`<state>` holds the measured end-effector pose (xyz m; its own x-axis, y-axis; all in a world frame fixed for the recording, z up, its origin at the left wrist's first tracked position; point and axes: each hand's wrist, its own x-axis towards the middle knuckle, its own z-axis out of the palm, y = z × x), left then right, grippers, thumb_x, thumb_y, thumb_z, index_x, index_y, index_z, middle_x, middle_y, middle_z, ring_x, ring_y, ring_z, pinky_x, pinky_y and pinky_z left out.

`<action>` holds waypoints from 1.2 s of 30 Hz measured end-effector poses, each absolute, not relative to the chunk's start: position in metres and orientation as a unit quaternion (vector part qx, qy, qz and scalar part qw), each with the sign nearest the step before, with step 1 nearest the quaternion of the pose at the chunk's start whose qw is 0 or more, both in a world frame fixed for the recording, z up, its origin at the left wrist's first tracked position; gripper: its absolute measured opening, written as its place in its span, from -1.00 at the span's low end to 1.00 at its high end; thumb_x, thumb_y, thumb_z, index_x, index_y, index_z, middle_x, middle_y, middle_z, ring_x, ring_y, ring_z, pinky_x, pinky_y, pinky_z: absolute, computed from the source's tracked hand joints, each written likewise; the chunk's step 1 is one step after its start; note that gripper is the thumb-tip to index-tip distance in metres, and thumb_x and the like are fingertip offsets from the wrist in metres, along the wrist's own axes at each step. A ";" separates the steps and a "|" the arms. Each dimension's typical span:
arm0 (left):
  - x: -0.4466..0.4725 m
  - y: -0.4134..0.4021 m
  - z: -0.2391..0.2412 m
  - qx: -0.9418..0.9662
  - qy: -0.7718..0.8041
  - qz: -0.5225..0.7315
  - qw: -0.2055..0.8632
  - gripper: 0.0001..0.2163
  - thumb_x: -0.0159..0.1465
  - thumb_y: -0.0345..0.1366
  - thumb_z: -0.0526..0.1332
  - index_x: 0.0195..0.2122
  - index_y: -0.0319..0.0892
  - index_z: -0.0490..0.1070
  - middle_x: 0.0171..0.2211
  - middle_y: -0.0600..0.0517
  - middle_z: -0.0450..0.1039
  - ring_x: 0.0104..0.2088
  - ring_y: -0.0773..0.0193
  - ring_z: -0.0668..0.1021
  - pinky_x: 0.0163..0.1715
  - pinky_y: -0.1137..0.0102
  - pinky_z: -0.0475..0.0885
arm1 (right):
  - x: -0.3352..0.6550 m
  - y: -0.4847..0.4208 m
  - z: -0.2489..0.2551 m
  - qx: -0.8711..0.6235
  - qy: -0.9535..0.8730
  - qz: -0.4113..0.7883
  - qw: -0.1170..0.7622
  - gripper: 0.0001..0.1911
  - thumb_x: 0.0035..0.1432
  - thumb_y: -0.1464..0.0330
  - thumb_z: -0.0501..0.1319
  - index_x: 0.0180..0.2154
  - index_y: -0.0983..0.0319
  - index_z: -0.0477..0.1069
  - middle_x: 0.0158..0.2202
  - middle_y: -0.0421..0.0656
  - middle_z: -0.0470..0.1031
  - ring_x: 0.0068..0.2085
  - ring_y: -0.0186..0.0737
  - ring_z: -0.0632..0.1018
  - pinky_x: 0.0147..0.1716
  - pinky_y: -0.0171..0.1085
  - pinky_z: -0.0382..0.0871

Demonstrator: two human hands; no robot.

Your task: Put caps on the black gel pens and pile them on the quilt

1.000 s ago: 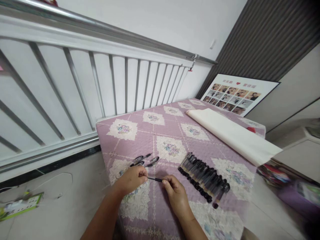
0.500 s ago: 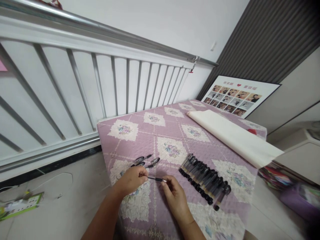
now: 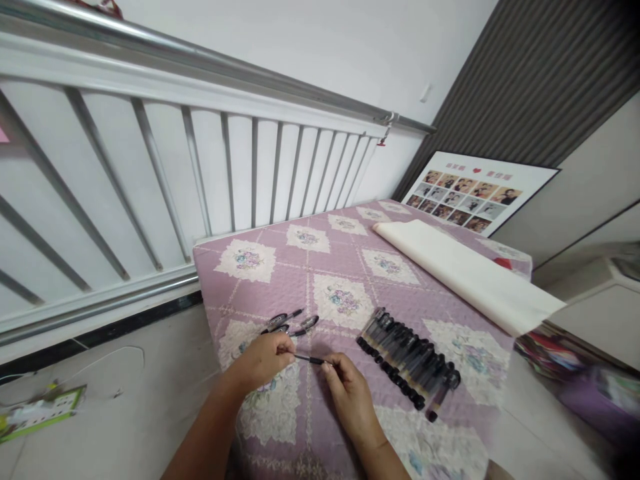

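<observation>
My left hand [image 3: 263,362] and my right hand [image 3: 348,391] both pinch one thin black pen [image 3: 309,360], held level just above the purple quilted cloth [image 3: 345,267]. The left fingers close on its left end, the right fingers on its right end. Three loose pens [image 3: 290,323] lie on the cloth just beyond my left hand. To the right of my right hand lies a tidy row of several black pens [image 3: 409,364], side by side.
A cream roll of paper [image 3: 465,275] lies across the far right of the cloth. A framed photo collage [image 3: 475,193] leans on the wall behind it. A white railing [image 3: 200,167] runs along the left. Clutter sits on the floor at right and a green item [image 3: 40,411] at left.
Almost nothing differs; both hands keep hold of the same pen, and the view has shifted very slightly.
</observation>
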<state>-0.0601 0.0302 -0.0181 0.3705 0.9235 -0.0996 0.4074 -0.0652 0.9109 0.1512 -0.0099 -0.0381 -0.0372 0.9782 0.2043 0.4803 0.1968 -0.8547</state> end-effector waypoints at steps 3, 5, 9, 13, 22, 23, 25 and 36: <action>-0.060 0.030 -0.018 0.678 0.492 0.264 0.479 -0.89 0.10 -0.29 0.13 -0.38 -0.15 0.41 -0.51 0.16 0.36 -0.46 0.32 0.40 -0.47 0.47 0.20 | 0.151 -0.010 -0.038 -0.565 -0.656 0.289 0.409 -0.71 0.22 0.17 0.09 -0.43 0.20 0.37 -0.47 -0.20 0.41 -0.39 -0.23 0.45 -0.37 -0.33 0.32; -0.060 0.030 -0.018 0.678 0.492 0.261 0.479 -0.89 0.11 -0.29 0.13 -0.38 -0.15 0.41 -0.51 0.16 0.36 -0.46 0.32 0.40 -0.47 0.47 0.19 | 0.151 -0.009 -0.040 -0.562 -0.646 0.296 0.424 -0.76 0.20 0.17 0.12 -0.31 0.21 0.40 -0.38 -0.17 0.46 -0.32 -0.20 0.48 -0.30 -0.31 0.35; -0.060 0.030 -0.018 0.677 0.493 0.264 0.478 -0.89 0.10 -0.29 0.12 -0.39 -0.15 0.41 -0.51 0.16 0.36 -0.46 0.31 0.40 -0.47 0.47 0.19 | 0.151 -0.009 -0.042 -0.558 -0.644 0.304 0.427 -0.77 0.20 0.18 0.14 -0.30 0.21 0.40 -0.38 -0.17 0.46 -0.32 -0.21 0.48 -0.30 -0.32 0.35; -0.060 0.030 -0.018 0.680 0.488 0.265 0.479 -0.89 0.10 -0.29 0.13 -0.39 -0.15 0.40 -0.51 0.15 0.36 -0.46 0.31 0.40 -0.47 0.47 0.19 | 0.152 -0.009 -0.042 -0.559 -0.648 0.296 0.424 -0.73 0.20 0.17 0.13 -0.40 0.21 0.40 -0.45 -0.18 0.45 -0.37 -0.22 0.47 -0.35 -0.33 0.34; -0.061 0.029 -0.011 0.680 0.491 0.258 0.479 -0.89 0.10 -0.29 0.13 -0.38 -0.16 0.40 -0.49 0.13 0.38 -0.44 0.30 0.41 -0.45 0.46 0.21 | 0.151 -0.010 -0.038 -0.559 -0.642 0.294 0.436 -0.71 0.19 0.16 0.14 -0.46 0.20 0.38 -0.50 -0.20 0.42 -0.42 -0.24 0.44 -0.41 -0.34 0.34; -0.061 0.029 -0.010 0.681 0.492 0.257 0.478 -0.88 0.10 -0.29 0.13 -0.38 -0.16 0.40 -0.48 0.13 0.38 -0.44 0.30 0.42 -0.45 0.46 0.22 | 0.151 -0.010 -0.038 -0.557 -0.638 0.295 0.443 -0.73 0.18 0.16 0.15 -0.41 0.21 0.40 -0.46 -0.19 0.44 -0.40 -0.22 0.46 -0.39 -0.33 0.35; -0.061 0.028 -0.010 0.679 0.494 0.256 0.478 -0.88 0.10 -0.30 0.12 -0.37 -0.16 0.40 -0.49 0.13 0.38 -0.44 0.30 0.42 -0.45 0.46 0.22 | 0.151 -0.010 -0.037 -0.550 -0.631 0.304 0.454 -0.75 0.17 0.16 0.17 -0.30 0.21 0.42 -0.39 -0.15 0.49 -0.34 -0.20 0.48 -0.34 -0.31 0.38; -0.061 0.028 -0.011 0.674 0.492 0.264 0.484 -0.89 0.10 -0.29 0.13 -0.37 -0.15 0.40 -0.49 0.14 0.38 -0.45 0.30 0.41 -0.46 0.46 0.21 | 0.151 -0.009 -0.038 -0.555 -0.639 0.297 0.443 -0.76 0.17 0.16 0.17 -0.34 0.21 0.41 -0.41 -0.19 0.46 -0.36 -0.22 0.47 -0.35 -0.33 0.35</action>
